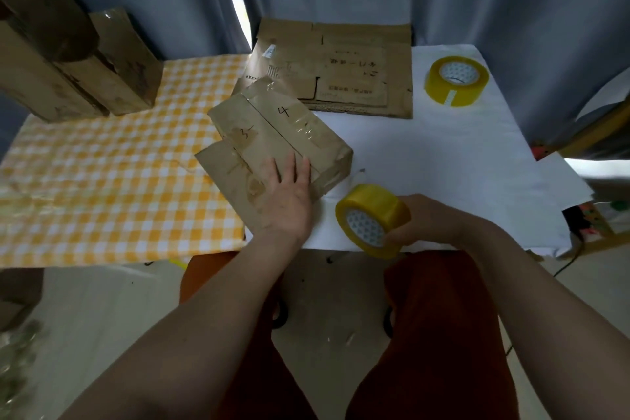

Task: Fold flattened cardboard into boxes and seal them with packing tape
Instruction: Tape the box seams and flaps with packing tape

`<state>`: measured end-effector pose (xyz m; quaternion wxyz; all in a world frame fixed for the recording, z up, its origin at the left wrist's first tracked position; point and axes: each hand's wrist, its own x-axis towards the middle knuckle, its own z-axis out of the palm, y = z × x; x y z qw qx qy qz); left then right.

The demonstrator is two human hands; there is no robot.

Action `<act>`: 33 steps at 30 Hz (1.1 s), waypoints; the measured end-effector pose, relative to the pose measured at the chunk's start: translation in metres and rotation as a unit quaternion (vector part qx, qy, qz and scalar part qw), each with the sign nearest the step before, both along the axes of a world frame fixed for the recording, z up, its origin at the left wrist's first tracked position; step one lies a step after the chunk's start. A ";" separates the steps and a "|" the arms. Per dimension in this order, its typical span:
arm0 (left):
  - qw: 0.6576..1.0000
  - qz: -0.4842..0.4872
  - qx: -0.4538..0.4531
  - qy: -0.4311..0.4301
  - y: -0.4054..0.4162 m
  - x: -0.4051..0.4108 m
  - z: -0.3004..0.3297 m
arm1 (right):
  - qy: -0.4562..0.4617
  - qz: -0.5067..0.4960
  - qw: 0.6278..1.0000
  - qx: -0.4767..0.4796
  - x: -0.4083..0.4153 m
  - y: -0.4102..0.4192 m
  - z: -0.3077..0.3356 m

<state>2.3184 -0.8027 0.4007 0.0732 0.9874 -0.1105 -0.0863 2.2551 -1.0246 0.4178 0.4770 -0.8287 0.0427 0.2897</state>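
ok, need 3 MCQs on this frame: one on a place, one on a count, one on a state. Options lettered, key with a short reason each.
1. Where does the second tape roll, the one not in a hand, lie?
A. on the white sheet, far right
B. on the checked cloth
C. on top of the folded box

2. How many yellow tape rolls are in view?
A. one
B. two
C. three

3. What is the left hand doing?
A. gripping a tape roll
B. hanging idle off the table
C. lying flat, fingers straight, on the folded box

Key:
1 A: the roll sits alone on the white sheet, right of the flattened cardboard.
2 B: one roll lies on the sheet; the other, the held tape roll, is gripped by the right hand.
3 C: the palm and straight fingers rest on the box's near end.
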 end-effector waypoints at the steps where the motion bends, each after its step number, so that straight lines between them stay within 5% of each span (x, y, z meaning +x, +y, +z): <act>1: 1.000 0.009 -0.022 -0.003 -0.002 -0.002 -0.002 | 0.003 -0.004 1.000 0.002 0.001 -0.004 0.001; 5: 0.972 0.100 -0.161 -0.140 -0.007 -0.022 -0.005 | 0.017 0.010 1.000 0.002 0.008 -0.010 0.006; 8: 0.883 0.273 -0.364 -0.114 -0.024 -0.040 -0.002 | 0.036 0.026 0.999 0.005 0.011 -0.009 0.006; 11: 0.668 0.466 -0.566 0.132 -0.047 -0.035 0.004 | 0.046 0.061 0.997 -0.002 0.016 -0.012 0.006; 13: 0.525 0.511 -0.631 0.254 -0.060 -0.026 0.012 | 0.052 0.084 0.995 -0.013 0.021 -0.015 0.007; 14: 0.479 0.513 -0.654 0.282 -0.065 -0.021 0.017 | 0.056 0.088 0.994 -0.016 0.024 -0.017 0.008; 19: 0.470 0.519 -0.658 0.277 -0.076 -0.005 0.018 | 0.076 0.082 0.993 0.027 0.035 -0.029 0.018; 22: 0.467 0.513 -0.671 0.259 -0.073 -0.008 0.013 | 0.047 -0.095 0.989 0.102 0.058 -0.029 0.007; 25: 0.486 0.490 -0.681 0.245 -0.071 -0.012 0.005 | 0.014 -0.157 0.987 -0.005 0.087 -0.012 -0.022; 30: 0.491 0.470 -0.691 0.246 -0.071 -0.008 0.000 | -0.036 -0.077 0.980 -0.182 0.110 0.015 -0.042; 33: 0.499 0.454 -0.690 0.260 -0.068 -0.005 -0.001 | -0.049 -0.069 0.977 -0.195 0.117 0.019 -0.045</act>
